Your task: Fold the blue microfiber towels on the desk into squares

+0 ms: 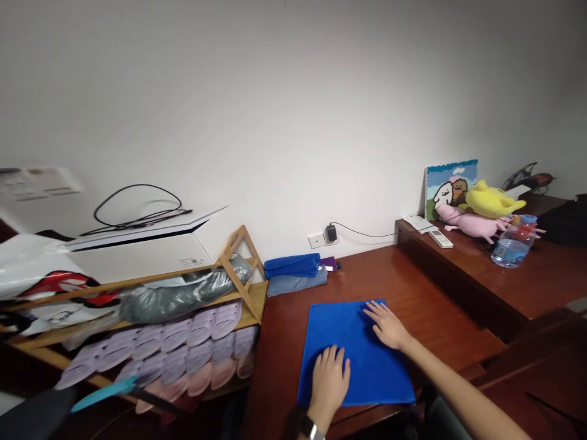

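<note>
A bright blue cloth (353, 360) lies spread flat on the reddish-brown wooden desk (367, 281), its near edge at the desk's front. My left hand (329, 377) rests palm down on the cloth's left part, fingers extended, with a watch on the wrist. Near the far right corner of the cloth my right hand (387, 325) also lies flat, fingers spread. Neither hand grips anything. Behind the cloth, against the wall, a folded blue cloth (292, 266) sits on a folded grey-blue cloth (298, 282), with a small purple item (328, 263) beside them.
On the left stands a wooden rack (243, 260) with several lilac and pink slippers (202, 327) and a white box (151, 253) on top. A raised surface at right bears plush toys (490, 200), a water bottle (510, 247) and a remote (441, 238). A charger (331, 232) is plugged into the wall.
</note>
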{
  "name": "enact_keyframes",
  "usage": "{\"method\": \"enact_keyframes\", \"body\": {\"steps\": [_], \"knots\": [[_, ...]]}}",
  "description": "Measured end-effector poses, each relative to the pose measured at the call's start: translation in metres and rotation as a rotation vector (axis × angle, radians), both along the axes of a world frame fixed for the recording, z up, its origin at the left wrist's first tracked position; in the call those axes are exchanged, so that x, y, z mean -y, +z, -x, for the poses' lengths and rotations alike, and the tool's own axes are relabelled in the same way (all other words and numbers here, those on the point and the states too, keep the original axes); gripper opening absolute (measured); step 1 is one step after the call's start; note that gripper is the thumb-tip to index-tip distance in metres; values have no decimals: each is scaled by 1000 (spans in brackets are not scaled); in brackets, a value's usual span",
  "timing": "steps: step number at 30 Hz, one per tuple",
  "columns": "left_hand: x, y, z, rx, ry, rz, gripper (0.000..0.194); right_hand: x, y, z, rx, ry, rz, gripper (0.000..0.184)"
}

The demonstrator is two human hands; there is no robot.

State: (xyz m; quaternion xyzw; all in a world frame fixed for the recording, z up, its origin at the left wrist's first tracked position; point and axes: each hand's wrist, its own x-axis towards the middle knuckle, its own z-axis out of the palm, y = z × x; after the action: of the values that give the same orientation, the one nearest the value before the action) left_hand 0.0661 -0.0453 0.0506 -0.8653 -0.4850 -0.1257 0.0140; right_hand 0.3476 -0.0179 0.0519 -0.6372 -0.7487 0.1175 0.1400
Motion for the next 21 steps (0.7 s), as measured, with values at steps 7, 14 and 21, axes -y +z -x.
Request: {"method": "enact_keyframes", "body": {"steps": [7, 14, 21], "knots": [[-92, -19, -7, -34, -85, 167, 58, 32, -50, 31, 29, -409, 103, 74], [-92, -53, 17, -3, 93, 91, 60, -5, -31, 10, 38, -282, 66, 68], [-116, -36, -33, 37, -76, 2, 56, -57, -34, 0, 37, -291, 21, 67]]}}
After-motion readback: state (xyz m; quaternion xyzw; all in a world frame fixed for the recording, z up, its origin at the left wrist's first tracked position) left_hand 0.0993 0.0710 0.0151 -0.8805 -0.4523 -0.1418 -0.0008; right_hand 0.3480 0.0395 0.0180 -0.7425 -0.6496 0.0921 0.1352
